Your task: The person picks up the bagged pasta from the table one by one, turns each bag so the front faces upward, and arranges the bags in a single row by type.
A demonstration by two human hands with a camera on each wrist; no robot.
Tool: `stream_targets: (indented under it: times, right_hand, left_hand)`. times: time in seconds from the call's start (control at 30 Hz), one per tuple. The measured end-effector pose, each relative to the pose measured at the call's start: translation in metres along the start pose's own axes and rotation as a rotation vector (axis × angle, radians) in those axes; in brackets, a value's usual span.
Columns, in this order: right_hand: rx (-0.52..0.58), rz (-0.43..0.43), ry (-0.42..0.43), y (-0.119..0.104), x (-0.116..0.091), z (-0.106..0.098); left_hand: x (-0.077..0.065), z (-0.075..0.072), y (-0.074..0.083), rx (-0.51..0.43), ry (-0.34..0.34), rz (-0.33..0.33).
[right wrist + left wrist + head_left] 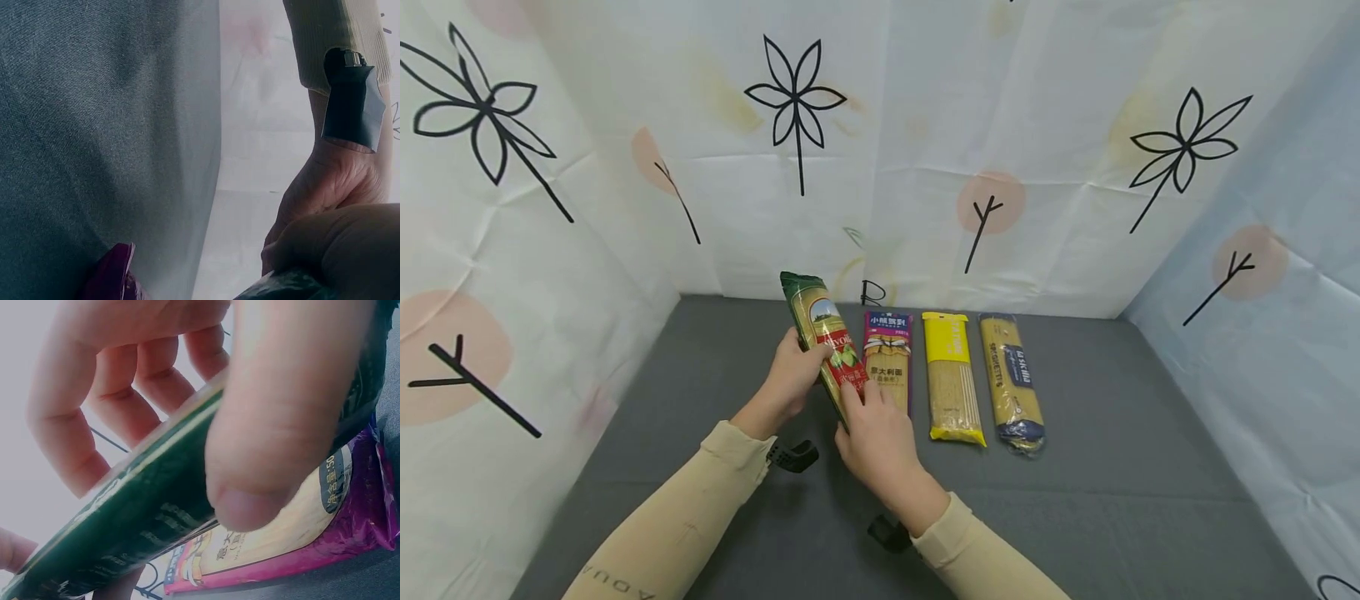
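A long green pasta packet (827,333) with a red label is tilted in front of me, its dark green end pointing up and away. My left hand (788,375) grips its left side, thumb (262,444) across one face and fingers on the opposite side. Lower down, my right hand (880,442) holds the packet's near end, fingertips on the red label and thumb at the edge. Just beyond the right hand lies a purple pasta packet (887,346), partly covered by that hand.
To the right, a yellow-ended pasta packet (953,375) and a clear spaghetti packet with a dark blue label (1011,379) lie side by side on the grey table (1120,433). Patterned white cloth (917,100) walls the back and sides.
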State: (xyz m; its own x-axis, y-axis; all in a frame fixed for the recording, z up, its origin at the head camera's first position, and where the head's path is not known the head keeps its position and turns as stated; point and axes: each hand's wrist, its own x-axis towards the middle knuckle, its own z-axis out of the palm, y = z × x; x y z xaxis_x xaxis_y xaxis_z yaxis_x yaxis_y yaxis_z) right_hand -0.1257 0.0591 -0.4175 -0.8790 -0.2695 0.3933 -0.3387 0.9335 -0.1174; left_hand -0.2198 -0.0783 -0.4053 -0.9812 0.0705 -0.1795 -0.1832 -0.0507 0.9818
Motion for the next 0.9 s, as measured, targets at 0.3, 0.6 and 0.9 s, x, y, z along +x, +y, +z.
stream_targets:
  times: [0.3,0.6,0.9]
  right_hand:
    - [0.173,0.038,-0.114,0.008,0.002,0.000]
    - [0.461,0.152,-0.234,0.033,0.001,0.010]
    - [1.090,0.306,-0.456,0.043,0.003,0.022]
  left_hand:
    - [0.000,-0.005,0.003,-0.009,0.014,-0.018]
    - [0.002,-0.012,0.002,-0.032,0.011,0.040]
    - [0.005,-0.019,0.002,-0.004,-0.037,0.061]
